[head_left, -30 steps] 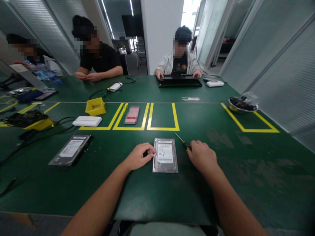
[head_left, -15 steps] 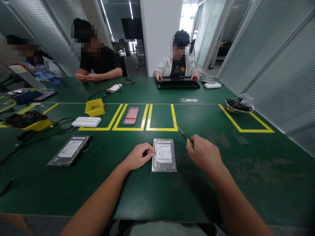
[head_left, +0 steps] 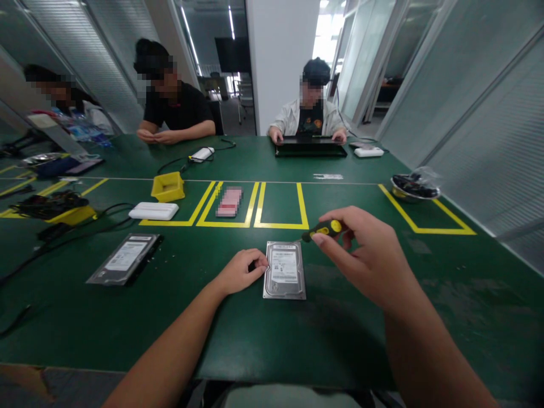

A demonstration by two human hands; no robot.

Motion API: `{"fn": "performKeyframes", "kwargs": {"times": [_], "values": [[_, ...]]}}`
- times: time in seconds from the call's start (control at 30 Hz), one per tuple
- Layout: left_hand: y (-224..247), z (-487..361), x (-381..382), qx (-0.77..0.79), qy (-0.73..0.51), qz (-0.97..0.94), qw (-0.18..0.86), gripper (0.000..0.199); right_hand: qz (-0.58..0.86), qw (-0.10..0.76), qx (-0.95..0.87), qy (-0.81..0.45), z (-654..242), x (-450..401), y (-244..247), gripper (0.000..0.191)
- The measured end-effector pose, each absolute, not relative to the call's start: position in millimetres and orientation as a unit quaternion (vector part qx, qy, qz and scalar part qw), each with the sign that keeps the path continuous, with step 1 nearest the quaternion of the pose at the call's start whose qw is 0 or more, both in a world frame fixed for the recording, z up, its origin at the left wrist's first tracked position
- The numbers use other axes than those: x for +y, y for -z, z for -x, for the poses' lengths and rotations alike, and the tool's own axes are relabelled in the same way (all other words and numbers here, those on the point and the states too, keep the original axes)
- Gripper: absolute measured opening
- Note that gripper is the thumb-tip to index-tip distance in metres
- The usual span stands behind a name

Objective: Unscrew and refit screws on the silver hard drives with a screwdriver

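A silver hard drive [head_left: 284, 272] with a white label lies flat on the green table in front of me. My left hand [head_left: 243, 271] rests at its left edge, thumb and fingers curled against the drive's side. My right hand [head_left: 361, 241] grips a black and yellow screwdriver [head_left: 323, 229] above and to the right of the drive. The screwdriver points left and down, with its shaft near the drive's top right corner; whether the tip touches is too small to tell. A second hard drive [head_left: 126, 258] lies tilted in angle farther left.
Yellow tape outlines [head_left: 281, 225] mark the table beyond the drive. Past my left hand are a pink item [head_left: 229, 202], a white power bank [head_left: 153, 211], a yellow bin [head_left: 168, 187] and cables. A bowl [head_left: 414, 188] stands far right. Several people sit opposite; one holds a black panel [head_left: 311, 148].
My right hand has lifted and turned the screwdriver from pointing away to pointing left and down at the drive's top right corner. My left hand has stayed at the drive's edge.
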State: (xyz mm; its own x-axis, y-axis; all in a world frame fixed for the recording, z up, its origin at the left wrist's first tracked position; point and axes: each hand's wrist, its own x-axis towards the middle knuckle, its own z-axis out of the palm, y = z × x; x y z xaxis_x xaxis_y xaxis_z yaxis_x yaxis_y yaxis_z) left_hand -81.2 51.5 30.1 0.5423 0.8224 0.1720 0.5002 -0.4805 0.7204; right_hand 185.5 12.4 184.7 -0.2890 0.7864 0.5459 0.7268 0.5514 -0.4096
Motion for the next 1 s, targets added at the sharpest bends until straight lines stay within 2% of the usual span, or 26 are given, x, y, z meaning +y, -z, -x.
{"fn": "performKeyframes", "kwargs": {"times": [0.3, 0.53, 0.73, 1.0], "values": [[-27, 79, 55, 0.415, -0.251, -0.801, 0.352, 0.006, 0.415, 0.399, -0.811, -0.103, -173, -4, -196, 0.014], [-26, 76, 55, 0.418, -0.255, -0.793, 0.362, 0.007, 0.405, 0.386, -0.822, -0.102, -168, -3, -190, 0.014], [-27, 76, 54, 0.421, -0.259, -0.788, 0.366, 0.006, 0.395, 0.372, -0.831, -0.127, -163, 20, -174, 0.020], [-28, 79, 56, 0.418, -0.256, -0.789, 0.370, 0.006, 0.417, 0.353, -0.812, -0.206, -147, 54, -141, 0.020]]}}
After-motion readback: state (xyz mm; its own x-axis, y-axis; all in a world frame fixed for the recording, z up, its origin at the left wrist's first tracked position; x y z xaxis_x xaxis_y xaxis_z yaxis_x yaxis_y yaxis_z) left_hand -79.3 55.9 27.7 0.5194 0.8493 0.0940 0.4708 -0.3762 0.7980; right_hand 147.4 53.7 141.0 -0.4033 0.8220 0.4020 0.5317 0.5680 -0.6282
